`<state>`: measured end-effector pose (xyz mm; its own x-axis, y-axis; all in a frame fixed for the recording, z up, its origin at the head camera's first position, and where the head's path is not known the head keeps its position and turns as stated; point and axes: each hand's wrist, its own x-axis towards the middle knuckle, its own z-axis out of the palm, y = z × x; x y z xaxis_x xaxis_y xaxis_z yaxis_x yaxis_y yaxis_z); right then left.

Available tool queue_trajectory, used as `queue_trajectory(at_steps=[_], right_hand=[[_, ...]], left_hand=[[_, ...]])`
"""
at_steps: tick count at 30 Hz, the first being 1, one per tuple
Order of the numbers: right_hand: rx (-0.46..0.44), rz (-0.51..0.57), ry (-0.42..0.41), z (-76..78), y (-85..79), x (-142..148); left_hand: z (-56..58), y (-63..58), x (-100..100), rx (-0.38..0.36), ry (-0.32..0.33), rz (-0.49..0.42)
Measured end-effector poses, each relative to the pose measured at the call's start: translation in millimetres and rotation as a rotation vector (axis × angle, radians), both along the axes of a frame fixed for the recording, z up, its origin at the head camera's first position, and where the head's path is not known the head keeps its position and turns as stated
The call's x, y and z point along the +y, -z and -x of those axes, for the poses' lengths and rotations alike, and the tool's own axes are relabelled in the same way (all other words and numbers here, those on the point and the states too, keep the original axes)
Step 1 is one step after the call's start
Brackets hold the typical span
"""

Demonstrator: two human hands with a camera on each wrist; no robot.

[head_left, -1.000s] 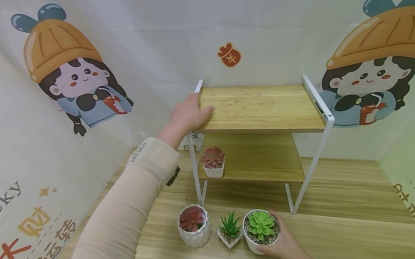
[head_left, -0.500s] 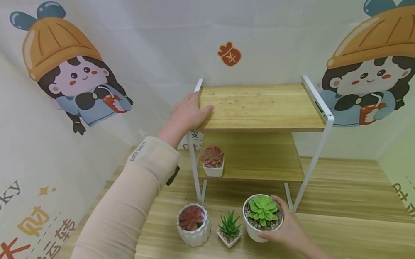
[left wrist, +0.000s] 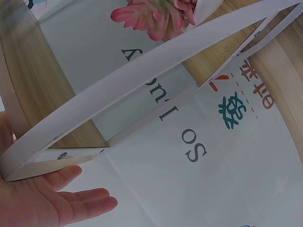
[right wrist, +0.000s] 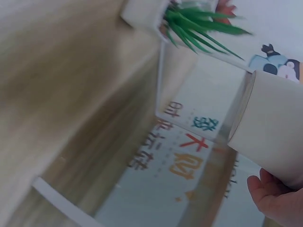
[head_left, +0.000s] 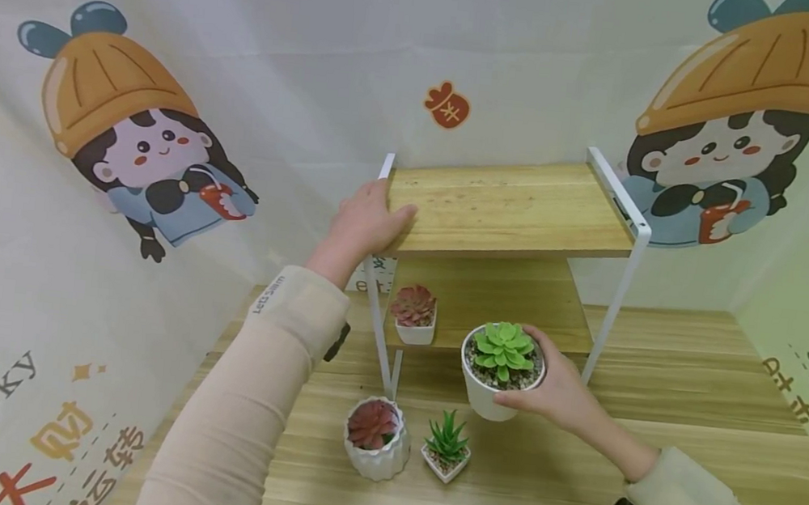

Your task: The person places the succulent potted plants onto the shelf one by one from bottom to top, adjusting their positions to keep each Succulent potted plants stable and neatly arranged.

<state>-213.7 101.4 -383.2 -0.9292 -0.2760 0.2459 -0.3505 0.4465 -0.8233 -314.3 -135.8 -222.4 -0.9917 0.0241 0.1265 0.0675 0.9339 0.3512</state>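
A two-tier wooden shelf point(head_left: 504, 209) with a white metal frame stands at the back of the table. My left hand point(head_left: 366, 220) holds its upper left corner. The thumb lies on the top board, and the other fingers extend outside the side frame in the left wrist view. My right hand point(head_left: 558, 385) grips a round white pot point(head_left: 489, 399) from its right side, raised off the table in front of the lower board point(head_left: 517, 296). A bright green succulent point(head_left: 505, 349) sits in that pot. In the right wrist view the pot's underside point(right wrist: 244, 106) shows.
A pink succulent in a square white pot point(head_left: 415, 332) stands at the lower board's left end. On the table are a dark red succulent in a ribbed white pot point(head_left: 384, 462) and a spiky green plant in a small white pot point(head_left: 445, 472). A printed cloth point(head_left: 302, 96) hangs behind.
My right hand has lifted the potted green succulent off the table, up and slightly left toward the lower board. The left hand stays on the shelf corner.
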Motion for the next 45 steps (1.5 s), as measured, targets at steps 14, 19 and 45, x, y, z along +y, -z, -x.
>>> queue_trajectory(at_steps=[14, 19, 45], right_hand=[[-0.077, -0.015, 0.029, 42.8, -25.6, -14], [-0.063, 0.017, 0.052, 55.3, -23.8, -21], [-0.055, 0.209, 0.03, 80.1, -18.1, -31]], left_hand=[[-0.2, -0.5, -1, -0.011, -0.005, 0.004], [-1.0, -1.8, 0, -0.013, -0.002, -0.001], [0.8, -0.7, 1, -0.001, -0.002, 0.007]])
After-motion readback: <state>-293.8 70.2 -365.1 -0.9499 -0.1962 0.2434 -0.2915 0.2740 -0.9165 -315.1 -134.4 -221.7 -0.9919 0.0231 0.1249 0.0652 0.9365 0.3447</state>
